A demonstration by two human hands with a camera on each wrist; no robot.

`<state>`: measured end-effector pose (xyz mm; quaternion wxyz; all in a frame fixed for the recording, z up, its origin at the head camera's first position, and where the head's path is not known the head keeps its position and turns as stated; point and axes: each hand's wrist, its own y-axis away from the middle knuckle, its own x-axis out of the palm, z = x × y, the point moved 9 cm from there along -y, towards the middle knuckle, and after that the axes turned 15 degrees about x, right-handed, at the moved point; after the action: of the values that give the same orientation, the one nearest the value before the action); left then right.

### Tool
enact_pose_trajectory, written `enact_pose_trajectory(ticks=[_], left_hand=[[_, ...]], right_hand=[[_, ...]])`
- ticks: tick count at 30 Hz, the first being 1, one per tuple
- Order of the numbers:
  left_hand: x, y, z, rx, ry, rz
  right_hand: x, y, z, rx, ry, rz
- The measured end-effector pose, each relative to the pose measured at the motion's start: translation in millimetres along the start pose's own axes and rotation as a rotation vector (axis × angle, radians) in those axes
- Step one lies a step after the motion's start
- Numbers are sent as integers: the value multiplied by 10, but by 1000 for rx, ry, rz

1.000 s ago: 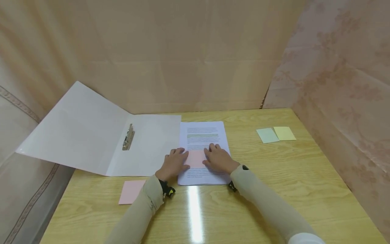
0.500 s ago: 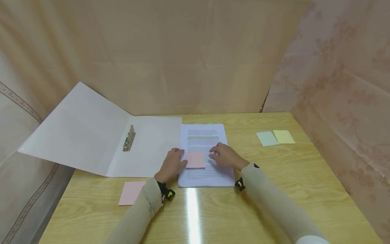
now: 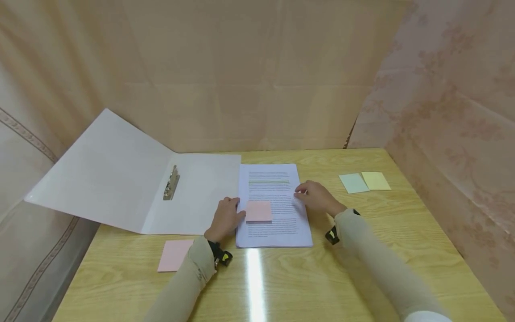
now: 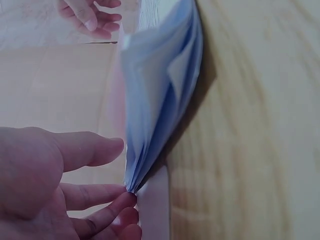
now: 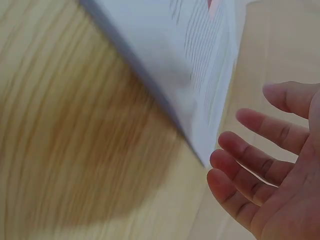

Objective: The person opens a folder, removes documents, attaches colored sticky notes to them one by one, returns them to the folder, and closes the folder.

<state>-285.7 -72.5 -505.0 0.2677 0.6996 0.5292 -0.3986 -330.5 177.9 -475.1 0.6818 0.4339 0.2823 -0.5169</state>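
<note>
A stack of printed papers (image 3: 277, 179) lies on the table, with highlighted lines near its top. On it sits a pink sticky-note pad (image 3: 259, 211). My left hand (image 3: 225, 219) is at the stack's left edge; in the left wrist view its fingertips (image 4: 127, 200) touch the paper edge, and the thumb stays apart. My right hand (image 3: 318, 197) hovers by the stack's right edge, holding nothing. Its fingers (image 5: 250, 160) are spread and slightly bent in the right wrist view. Left of the stack, an opened white binder (image 3: 201, 192) shows a metal clip (image 3: 171, 183).
Another pink note pad (image 3: 175, 255) lies at the front left, partly behind my left sleeve. A green note pad (image 3: 353, 183) and a yellow one (image 3: 376, 180) lie at the back right. Curtains (image 3: 257, 89) hang behind the wooden table (image 3: 306, 286).
My right hand has let go of the pink note pad and moved right to the stack's edge. My left hand has drawn slightly left, off the pad. The pad stays on the papers.
</note>
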Motion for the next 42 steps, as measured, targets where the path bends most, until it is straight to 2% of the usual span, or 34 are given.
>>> enact_pose_trajectory(ticks=[11, 18, 28, 32, 39, 42], left_hand=[[39, -1, 16, -10, -10, 33], [41, 23, -12, 8, -31, 54], [60, 19, 6, -13, -18, 61], [83, 8, 39, -18, -19, 59], [93, -4, 50, -17, -10, 52], [93, 0, 52, -17, -10, 51]], right_hand=[[-274, -28, -406, 40, 11, -22], [-351, -87, -651, 54, 62, -41], [-458, -147, -967, 147, 147, -65], [-501, -165, -1059, 155, 193, -106], [-577, -201, -1270, 223, 163, -159], [-578, -221, -1343, 236, 196, -168]])
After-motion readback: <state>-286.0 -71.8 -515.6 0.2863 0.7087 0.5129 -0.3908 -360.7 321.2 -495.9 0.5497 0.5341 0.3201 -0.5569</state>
